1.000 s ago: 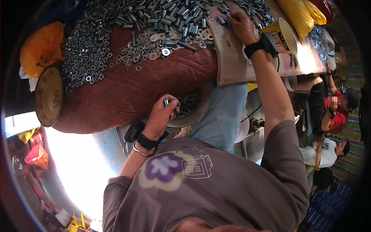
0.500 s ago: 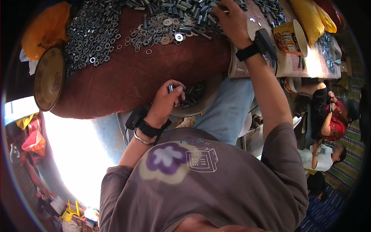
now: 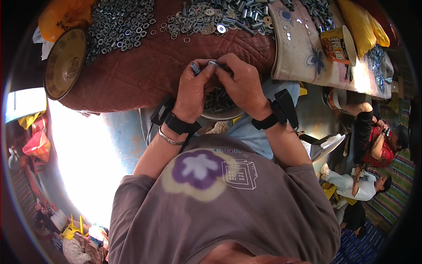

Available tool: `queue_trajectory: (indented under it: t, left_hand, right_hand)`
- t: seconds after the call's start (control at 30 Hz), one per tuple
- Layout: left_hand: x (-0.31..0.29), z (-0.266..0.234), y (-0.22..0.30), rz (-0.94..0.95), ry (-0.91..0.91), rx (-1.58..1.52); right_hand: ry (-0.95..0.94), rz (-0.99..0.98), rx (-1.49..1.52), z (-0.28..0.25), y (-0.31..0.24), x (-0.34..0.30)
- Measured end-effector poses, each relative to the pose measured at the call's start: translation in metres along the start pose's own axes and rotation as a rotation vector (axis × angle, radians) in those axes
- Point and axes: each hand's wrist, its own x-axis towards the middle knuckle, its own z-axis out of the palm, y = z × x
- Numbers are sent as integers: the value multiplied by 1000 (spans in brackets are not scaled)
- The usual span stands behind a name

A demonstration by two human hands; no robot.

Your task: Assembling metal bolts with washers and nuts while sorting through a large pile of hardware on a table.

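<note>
Both my hands meet in front of the red quilted cloth, above the bowl. Closed fingers of my left hand (image 3: 190, 90) hold a short shiny metal cylinder (image 3: 195, 68), its end sticking out past the index finger. Pinched in my right hand (image 3: 245, 86) is a silvery metal sleeve (image 3: 216, 64), whose near end touches my left thumb and fingertips. Fingers cover much of both pieces. Below, the bowl (image 3: 220, 117) contains dark metal pieces (image 3: 215, 100), partly hidden by my hands.
On the red cloth (image 3: 127, 81) lie heaps of hex nuts (image 3: 116, 28), washers (image 3: 193, 22) and metal sleeves (image 3: 250, 11). A brown bowl (image 3: 52, 66) leans at the left. To the right are a paper cup (image 3: 350, 46) and a yellow bag (image 3: 358, 20). Other people (image 3: 378, 141) sit at far right.
My right hand has come from the sleeve heap at the back down to my left hand, bringing a metal sleeve. The left hand has risen slightly, still holding its cylinder.
</note>
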Motion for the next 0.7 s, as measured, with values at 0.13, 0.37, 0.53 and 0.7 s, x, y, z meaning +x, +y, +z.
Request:
queue_trajectory:
  t: [0.13, 0.37, 0.53, 0.7]
  left_hand:
    - [1, -14, 0, 15, -46, -42]
    - [6, -12, 12, 79, -195, -123]
    - [5, -19, 15, 85, -221, -147]
    - [4, -23, 19, 89, -250, -150]
  right_hand:
    - [-1, -79, -20, -8, -3, 3]
    - [178, -32, -699, -52, 69, 63]
    - [121, -69, -801, -48, 69, 67]
    - [106, 38, -348, -48, 32, 38]
